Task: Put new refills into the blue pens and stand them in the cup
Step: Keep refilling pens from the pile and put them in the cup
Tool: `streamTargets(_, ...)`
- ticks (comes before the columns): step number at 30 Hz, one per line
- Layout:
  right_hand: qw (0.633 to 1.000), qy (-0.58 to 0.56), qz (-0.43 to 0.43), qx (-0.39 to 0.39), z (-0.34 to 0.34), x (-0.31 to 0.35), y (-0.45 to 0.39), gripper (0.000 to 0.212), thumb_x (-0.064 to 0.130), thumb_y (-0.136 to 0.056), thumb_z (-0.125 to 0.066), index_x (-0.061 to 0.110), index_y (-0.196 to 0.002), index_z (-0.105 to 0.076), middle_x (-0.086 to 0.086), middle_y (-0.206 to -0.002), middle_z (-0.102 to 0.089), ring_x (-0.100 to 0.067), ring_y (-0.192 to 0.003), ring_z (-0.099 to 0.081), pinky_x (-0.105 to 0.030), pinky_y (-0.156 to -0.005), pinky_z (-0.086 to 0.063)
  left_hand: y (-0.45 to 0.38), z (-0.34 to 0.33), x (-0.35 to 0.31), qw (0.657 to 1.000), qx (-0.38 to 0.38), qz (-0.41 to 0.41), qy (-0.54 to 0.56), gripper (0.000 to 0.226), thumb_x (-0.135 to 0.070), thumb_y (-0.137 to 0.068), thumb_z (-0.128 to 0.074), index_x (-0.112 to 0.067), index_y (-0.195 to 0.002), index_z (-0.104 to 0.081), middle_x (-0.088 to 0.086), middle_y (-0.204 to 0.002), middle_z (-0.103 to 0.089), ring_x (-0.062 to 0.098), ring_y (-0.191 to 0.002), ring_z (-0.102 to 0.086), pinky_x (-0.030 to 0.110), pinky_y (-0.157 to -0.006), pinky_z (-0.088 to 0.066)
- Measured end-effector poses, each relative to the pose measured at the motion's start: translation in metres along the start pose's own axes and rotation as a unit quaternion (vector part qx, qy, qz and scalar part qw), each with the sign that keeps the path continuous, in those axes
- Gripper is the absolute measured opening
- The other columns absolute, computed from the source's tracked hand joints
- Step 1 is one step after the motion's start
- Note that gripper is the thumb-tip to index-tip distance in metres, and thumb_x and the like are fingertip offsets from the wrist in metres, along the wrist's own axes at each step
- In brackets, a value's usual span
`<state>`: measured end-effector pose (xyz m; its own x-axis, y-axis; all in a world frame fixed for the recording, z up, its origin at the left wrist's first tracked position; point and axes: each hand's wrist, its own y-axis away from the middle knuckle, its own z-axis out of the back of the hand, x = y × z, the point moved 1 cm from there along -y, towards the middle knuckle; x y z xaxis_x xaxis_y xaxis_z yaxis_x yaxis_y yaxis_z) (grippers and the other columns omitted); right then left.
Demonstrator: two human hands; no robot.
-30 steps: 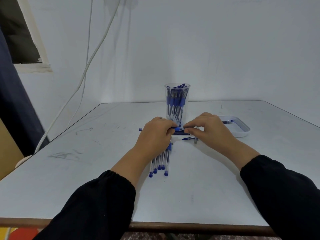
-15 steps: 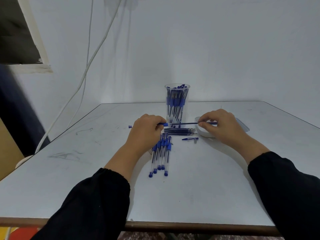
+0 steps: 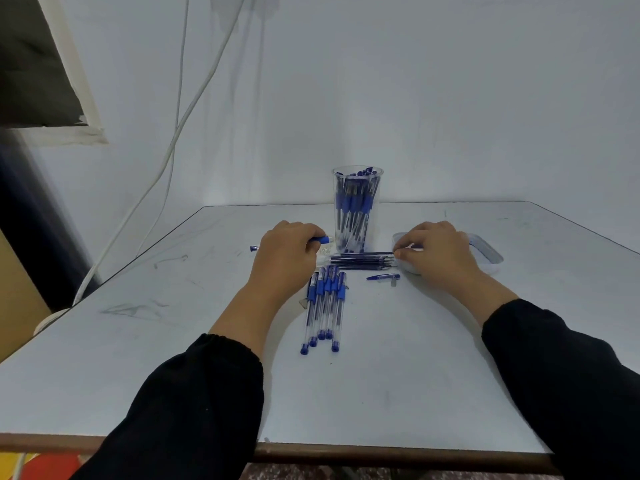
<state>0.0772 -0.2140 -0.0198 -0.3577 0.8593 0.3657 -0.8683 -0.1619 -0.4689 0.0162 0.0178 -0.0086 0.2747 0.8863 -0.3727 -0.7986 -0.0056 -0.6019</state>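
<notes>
My left hand [image 3: 287,252] grips a blue pen [image 3: 320,240] held level; its blue grip sticks out to the right of my fingers and its tail end to the left. A small pile of dark refills [image 3: 360,262] lies on the table between my hands. My right hand [image 3: 438,252] pinches the right end of the top refill [image 3: 367,253] of that pile. The clear cup [image 3: 357,202] stands upright behind the pile with several blue pens in it. Several more blue pens [image 3: 325,306] lie side by side near my left wrist.
A loose blue pen tip piece [image 3: 382,277] lies just in front of the refills. A shallow white tray [image 3: 486,252] sits behind my right hand, partly hidden by it. White cables [image 3: 180,133] hang down the wall at the left. The table's front edge [image 3: 381,452] is close to me.
A second ago both hands met on the pen. My right hand then drew a refill out to the right over the tray, and it is now down at the refill pile. My left hand shifted slightly left.
</notes>
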Motion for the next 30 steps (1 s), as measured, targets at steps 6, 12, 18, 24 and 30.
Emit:
streamTargets(6,0.998,0.067,0.012,0.015,-0.01,0.011,0.0,0.014,0.037,-0.09,-0.06,0.035,-0.095,-0.074,0.007,-0.117,-0.059,-0.019,-0.114,-0.042,-0.038,-0.093,-0.028,-0.001,0.0,-0.001,1.0,0.002,-0.002,-0.002,0.025,-0.013,-0.095,-0.048,-0.017,-0.112,-0.066,-0.002,-0.102,-0.066,0.015,-0.097,-0.049,0.025,-0.083,-0.034)
streamTargets(12,0.997,0.07,0.015,0.02,-0.015,0.013,-0.001,0.015,0.037,-0.086,-0.064,0.034,-0.096,-0.075,0.009,-0.116,-0.058,-0.017,-0.113,-0.041,-0.036,-0.09,-0.027,0.001,-0.002,-0.003,1.0,0.012,-0.006,-0.008,0.026,-0.013,-0.095,-0.047,-0.017,-0.112,-0.066,-0.001,-0.102,-0.066,0.016,-0.097,-0.049,0.028,-0.085,-0.037)
streamTargets(18,0.996,0.088,0.022,0.018,-0.017,0.015,0.0,0.016,0.039,-0.084,-0.066,0.034,-0.096,-0.075,0.008,-0.114,-0.059,-0.017,-0.111,-0.042,-0.035,-0.088,-0.027,0.001,-0.003,-0.006,1.0,0.019,-0.008,-0.009,0.026,-0.013,-0.095,-0.047,-0.018,-0.114,-0.066,-0.001,-0.104,-0.066,0.015,-0.098,-0.049,0.027,-0.085,-0.036)
streamTargets(24,0.996,0.084,0.022,0.016,-0.015,0.014,0.0,0.015,0.039,-0.083,-0.067,0.033,-0.095,-0.075,0.007,-0.116,-0.059,-0.017,-0.113,-0.042,-0.037,-0.091,-0.028,0.001,-0.003,-0.005,1.0,0.017,-0.011,-0.008,0.026,-0.013,-0.095,-0.047,-0.018,-0.113,-0.066,-0.002,-0.103,-0.066,0.014,-0.097,-0.049,0.025,-0.084,-0.034)
streamTargets(30,0.998,0.068,0.018,0.005,-0.013,0.012,0.0,0.015,0.039,-0.086,-0.065,0.032,-0.094,-0.075,0.007,-0.114,-0.06,-0.018,-0.113,-0.042,-0.037,-0.092,-0.028,0.002,-0.003,-0.005,1.0,0.023,-0.013,-0.009,0.026,-0.013,-0.096,-0.047,-0.018,-0.113,-0.066,-0.002,-0.103,-0.067,0.014,-0.097,-0.049,0.027,-0.086,-0.036)
